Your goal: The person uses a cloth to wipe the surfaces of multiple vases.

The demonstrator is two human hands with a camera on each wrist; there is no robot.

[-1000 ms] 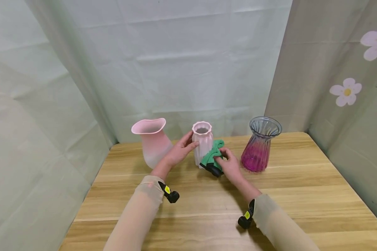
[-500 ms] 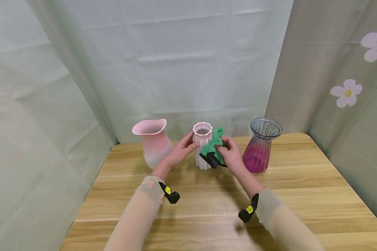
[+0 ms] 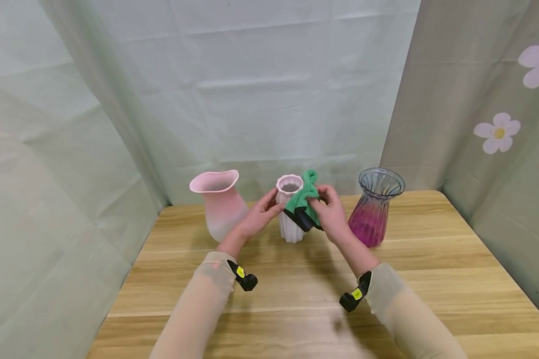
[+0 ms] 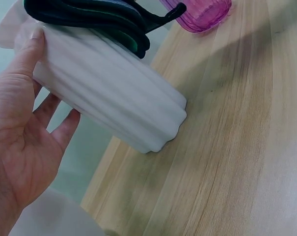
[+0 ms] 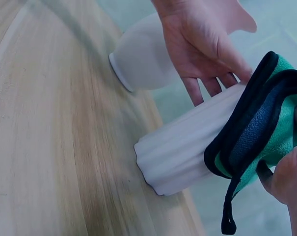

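Observation:
A small pale pink-white ribbed vase [image 3: 291, 230] with a scalloped rim stands upright mid-table. My left hand [image 3: 255, 220] holds it near the top from the left, thumb on the front and fingers round the far side. In my right hand [image 3: 332, 213] is a bunched green cloth [image 3: 306, 198] with a dark border, pinched between thumb and fingers. The cloth lies against the vase's upper right side and covers part of it. From the right wrist view, a dark loop [image 5: 229, 225] dangles off the cloth's edge.
To the left stands a larger pink-and-white vase [image 3: 220, 207] with a wavy flared mouth, close beside my left forearm. A ribbed glass vase [image 3: 369, 219], blue-grey above and magenta below, is right of my right hand. Pale curtains surround the wooden table [image 3: 292, 309].
My right hand has moved the cloth up along the vase's right side, from near its base to near its rim. My left hand keeps its hold on the vase.

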